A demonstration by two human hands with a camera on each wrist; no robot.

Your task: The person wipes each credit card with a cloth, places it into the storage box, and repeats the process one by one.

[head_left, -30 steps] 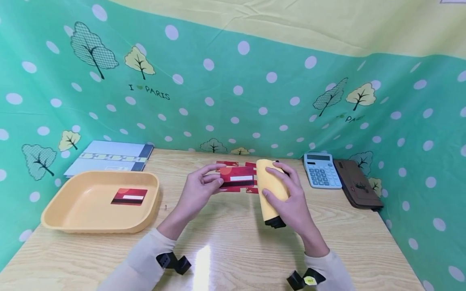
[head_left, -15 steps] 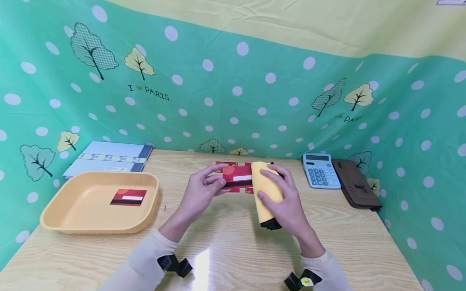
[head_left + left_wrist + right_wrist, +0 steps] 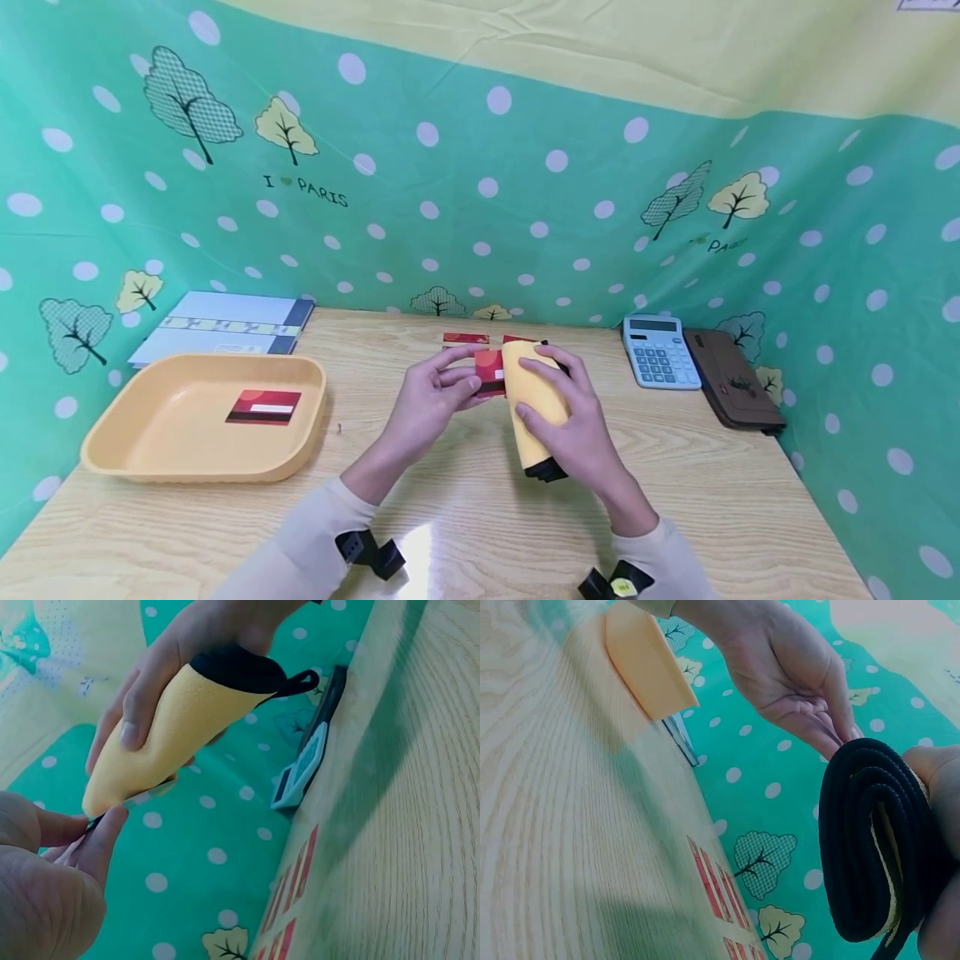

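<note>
My left hand (image 3: 435, 392) pinches a red card (image 3: 489, 372) with a dark stripe between thumb and fingers. Its right part is hidden behind the folded yellow cloth (image 3: 528, 400), which my right hand (image 3: 566, 408) grips from the far side. In the left wrist view the yellow cloth (image 3: 180, 735) lies over the card. Seen from the right wrist, the cloth's black edging (image 3: 855, 847) shows several folded layers. More red cards (image 3: 465, 338) lie on the table behind the hands, partly covered. Another red card (image 3: 264, 407) lies in the tan tray (image 3: 180, 446) at the left.
Behind the tray is a pale blue folder (image 3: 232, 312). A light blue calculator (image 3: 660, 352) and a brown wallet-like case (image 3: 735, 383) lie at the right back of the wooden table (image 3: 465, 500). A green dotted curtain (image 3: 405, 183) stands behind and at both sides.
My right hand with the cloth has moved left along the card, while my left hand has shifted right. Less of the card shows between them now.
</note>
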